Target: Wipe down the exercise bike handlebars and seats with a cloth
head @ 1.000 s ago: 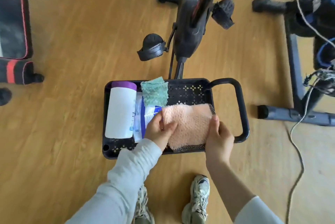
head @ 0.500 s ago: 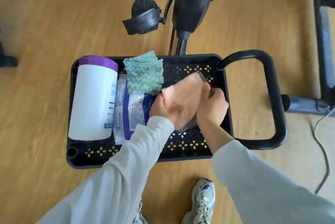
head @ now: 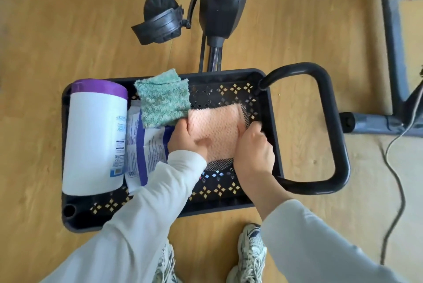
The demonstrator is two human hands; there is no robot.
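Pink cloth (head: 217,127) — left grip (head: 186,138) and right grip (head: 254,147) curl round its edges

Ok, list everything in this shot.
basket: 1, black, on the floor, handle at right
pink cloth: 1, pink, in the basket, between both hands
green cloth: 1, green, basket's far edge
canister: 1, white, purple lid, basket's left end
wipes packet: 1, white and blue, beside the canister
exercise bike: 1, black, beyond the basket
pedal: 1 whole, black, bike's left
grey frame: 1, grey, far right
cable: 1, white, floor at right
shoes: 2, white, bottom edge
left hand: 1, grips pink cloth's left edge
right hand: 1, grips its right edge
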